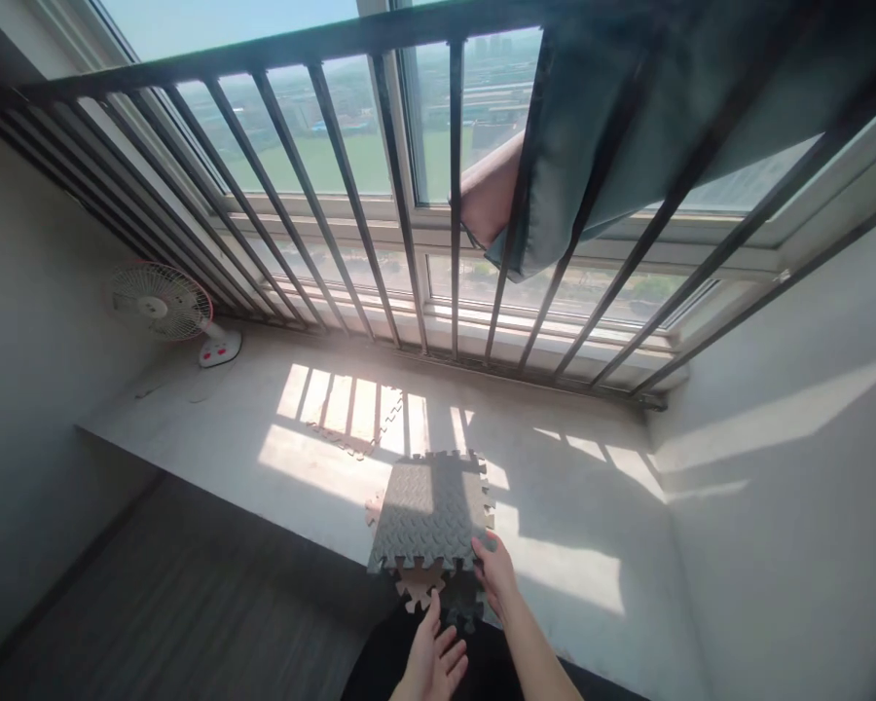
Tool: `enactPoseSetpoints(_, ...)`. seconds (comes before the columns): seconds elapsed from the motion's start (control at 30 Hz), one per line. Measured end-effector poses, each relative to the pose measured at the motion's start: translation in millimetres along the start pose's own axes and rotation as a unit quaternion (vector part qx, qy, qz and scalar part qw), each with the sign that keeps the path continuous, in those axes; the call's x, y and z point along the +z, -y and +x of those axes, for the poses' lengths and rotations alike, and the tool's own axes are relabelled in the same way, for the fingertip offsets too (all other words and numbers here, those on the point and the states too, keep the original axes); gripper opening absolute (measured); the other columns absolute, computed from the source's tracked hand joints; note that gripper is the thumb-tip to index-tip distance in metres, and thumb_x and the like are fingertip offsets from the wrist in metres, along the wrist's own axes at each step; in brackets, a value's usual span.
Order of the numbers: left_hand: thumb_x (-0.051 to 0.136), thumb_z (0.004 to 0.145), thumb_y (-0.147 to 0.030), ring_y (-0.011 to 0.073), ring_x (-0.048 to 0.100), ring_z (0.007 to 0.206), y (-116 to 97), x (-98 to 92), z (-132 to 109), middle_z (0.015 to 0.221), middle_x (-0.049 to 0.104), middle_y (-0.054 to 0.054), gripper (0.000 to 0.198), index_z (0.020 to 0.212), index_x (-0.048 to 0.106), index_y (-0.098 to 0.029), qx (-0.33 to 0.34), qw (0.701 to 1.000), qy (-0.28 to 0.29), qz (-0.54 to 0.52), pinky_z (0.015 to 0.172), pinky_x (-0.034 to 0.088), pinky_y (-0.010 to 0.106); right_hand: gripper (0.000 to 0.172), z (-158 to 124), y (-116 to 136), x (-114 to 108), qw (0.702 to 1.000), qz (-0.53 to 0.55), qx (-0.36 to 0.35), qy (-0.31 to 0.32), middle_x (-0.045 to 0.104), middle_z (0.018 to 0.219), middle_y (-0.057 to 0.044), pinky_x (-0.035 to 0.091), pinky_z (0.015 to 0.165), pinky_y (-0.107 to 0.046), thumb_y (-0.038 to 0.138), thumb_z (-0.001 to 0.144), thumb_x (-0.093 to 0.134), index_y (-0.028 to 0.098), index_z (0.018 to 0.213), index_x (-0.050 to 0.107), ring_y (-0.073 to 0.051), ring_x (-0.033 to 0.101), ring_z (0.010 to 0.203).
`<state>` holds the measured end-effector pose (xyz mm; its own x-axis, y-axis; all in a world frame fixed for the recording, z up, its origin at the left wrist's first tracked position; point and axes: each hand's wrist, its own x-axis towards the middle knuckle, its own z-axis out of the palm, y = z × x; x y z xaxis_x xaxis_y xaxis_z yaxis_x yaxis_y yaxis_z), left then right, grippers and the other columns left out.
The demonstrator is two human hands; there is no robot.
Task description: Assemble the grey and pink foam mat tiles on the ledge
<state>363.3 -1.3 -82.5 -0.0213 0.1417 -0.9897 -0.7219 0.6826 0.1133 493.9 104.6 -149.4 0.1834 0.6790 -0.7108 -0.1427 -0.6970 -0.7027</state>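
Several interlocking foam floor tiles lie in a stack, a grey patterned foam tile on top and a pinkish-beige foam tile showing beneath it. The stack sits at the front edge of the ledge, some corners jutting over. My right hand pinches the near right corner of the stack, thumb above and fingers below the edge. Just in front of the tiles is my left hand, palm turned inward, fingers apart and holding nothing. How many tiles lie in the stack is hidden.
On the pale ledge, a flat tile with a toothed edge lies in sunlight. A small fan stands at the left. Dark metal railing bars run before the window, with a grey-green cloth hanging there. Walls close both sides.
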Motion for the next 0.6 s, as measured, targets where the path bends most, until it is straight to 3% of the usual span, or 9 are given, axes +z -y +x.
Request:
enactPoseSetpoints(0.07, 0.061, 0.097, -0.067, 0.0348, 0.054, 0.155, 0, 17.3, 1, 0.167, 0.055, 0.019, 0.084, 0.167, 0.041, -0.025, 0.056, 0.998, 0.008, -0.007, 0.119, 0.055, 0.045, 0.073, -25, -3, -1, 0.992, 0.124, 0.026, -0.016, 0.079, 0.083, 0.002, 0.051, 0.06, -0.03, 0.063, 0.048, 0.096, 0.028, 0.105, 0.067, -0.021, 0.072, 0.07)
enactPoseSetpoints(0.17, 0.068, 0.097, -0.055, 0.0346, 0.066, 0.143, -8, 40.0, -2, 0.153, 0.067, 0.017, 0.056, 0.145, 0.062, -0.026, 0.141, 0.989, 0.037, 0.011, 0.116, 0.056, 0.049, 0.074, -68, -10, -2, 0.953, 0.301, 0.042, 0.01, 0.082, 0.093, -0.001, 0.055, 0.065, -0.033, 0.052, 0.046, 0.105, 0.027, 0.106, 0.071, -0.026, 0.077, 0.082)
enactPoseSetpoints(0.27, 0.08, 0.088, -0.043, 0.0338, 0.075, 0.129, -21, 60.3, -6, 0.133, 0.078, 0.016, 0.043, 0.124, 0.068, -0.023, 0.226, 0.972, 0.042, 0.038, 0.107, 0.062, 0.047, 0.075, -107, -21, -3, 0.934, 0.353, 0.022, 0.043, 0.085, 0.11, -0.006, 0.06, 0.076, -0.038, 0.049, 0.049, 0.107, 0.027, 0.113, 0.074, -0.032, 0.079, 0.104)
enactPoseSetpoints(0.33, 0.083, 0.083, -0.042, 0.0343, 0.076, 0.126, -33, 70.3, -10, 0.124, 0.08, 0.017, 0.04, 0.115, 0.07, -0.021, 0.283, 0.951, 0.038, 0.115, 0.109, 0.061, 0.046, 0.073, -125, -32, -11, 0.938, 0.34, 0.049, 0.05, 0.086, 0.111, -0.006, 0.06, 0.078, -0.038, 0.051, 0.048, 0.108, 0.028, 0.109, 0.075, -0.032, 0.079, 0.107)
enactPoseSetpoints(0.4, 0.082, 0.082, -0.046, 0.0351, 0.075, 0.126, -49, 77.6, -17, 0.121, 0.081, 0.017, 0.04, 0.11, 0.071, -0.02, 0.326, 0.911, 0.058, 0.247, 0.113, 0.058, 0.046, 0.071, -134, -47, -30, 0.942, 0.314, 0.105, 0.06, 0.086, 0.107, -0.003, 0.058, 0.076, -0.036, 0.061, 0.045, 0.106, 0.03, 0.101, 0.075, -0.032, 0.08, 0.106)
enactPoseSetpoints(0.5, 0.075, 0.086, -0.048, 0.0341, 0.074, 0.126, -83, 90.7, -36, 0.12, 0.082, 0.015, 0.038, 0.112, 0.073, -0.019, 0.34, 0.822, 0.115, 0.442, 0.113, 0.057, 0.044, 0.076, -137, -73, -82, 0.937, 0.304, 0.163, 0.046, 0.087, 0.106, 0.0, 0.059, 0.078, -0.04, 0.08, 0.037, 0.098, 0.039, 0.097, 0.075, -0.036, 0.08, 0.112)
enactPoseSetpoints(0.6, 0.07, 0.089, -0.043, 0.0335, 0.073, 0.123, -117, 117.7, -60, 0.118, 0.082, 0.013, 0.032, 0.109, 0.076, -0.019, 0.319, 0.729, 0.156, 0.585, 0.107, 0.059, 0.043, 0.076, -140, -91, -146, 0.946, 0.285, 0.14, -0.071, 0.086, 0.106, 0.0, 0.062, 0.084, -0.046, 0.089, 0.035, 0.091, 0.041, 0.092, 0.073, -0.039, 0.078, 0.12)
